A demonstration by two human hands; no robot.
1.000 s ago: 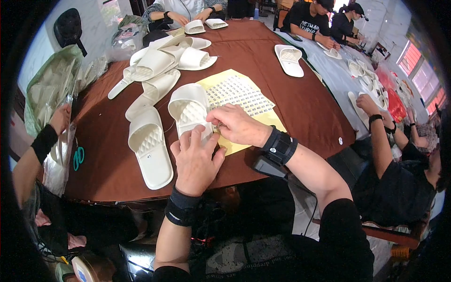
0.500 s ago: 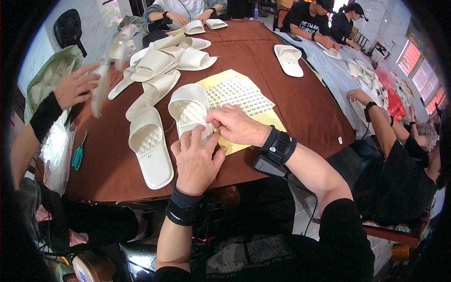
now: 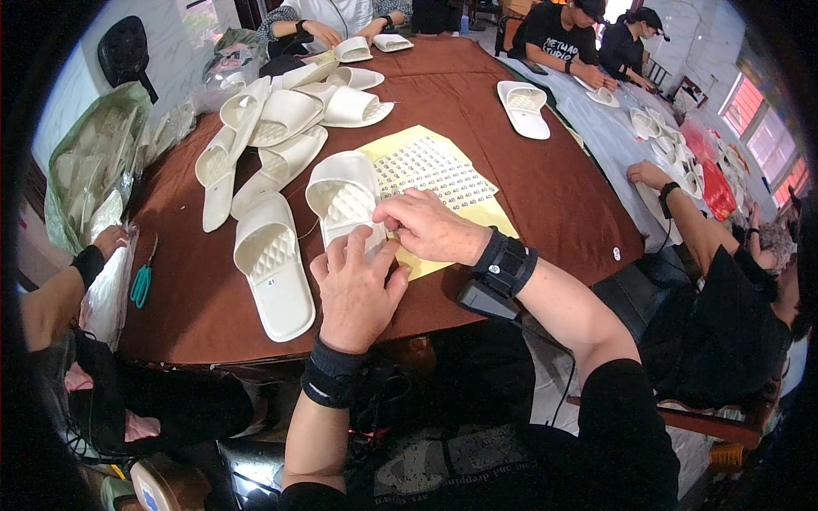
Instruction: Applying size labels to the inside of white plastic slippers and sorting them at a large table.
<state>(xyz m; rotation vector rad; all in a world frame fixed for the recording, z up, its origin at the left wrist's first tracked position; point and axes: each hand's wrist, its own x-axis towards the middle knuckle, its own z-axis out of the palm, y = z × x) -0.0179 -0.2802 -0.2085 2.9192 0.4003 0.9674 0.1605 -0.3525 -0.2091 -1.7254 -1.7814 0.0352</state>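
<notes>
A white slipper (image 3: 345,192) with a quilted insole lies in front of me on the brown cloth, toe pointing away. Over its heel half lies my left hand (image 3: 354,294), fingers bent across the slipper and holding it down. My right hand (image 3: 422,226) is closed in a pinch at the slipper's right edge, close to my left fingertips; whatever is between its fingers is hidden. Beneath and beyond the right hand lies a yellow-backed sheet of small printed stickers (image 3: 434,170). To the left rests another white slipper (image 3: 277,272) with a round sticker on its heel.
Several white slippers (image 3: 285,115) are piled at the back left; a single slipper (image 3: 524,111) lies at the far right. Teal-handled scissors (image 3: 141,285) and clear plastic bags (image 3: 106,289) lie at left, near a co-worker's hand (image 3: 111,241). Other people handle slippers around the tables.
The co-worker's hand at left has let go of a slipper, now lying against the pile, and has dropped down to the plastic bags. My own hands have hardly moved.
</notes>
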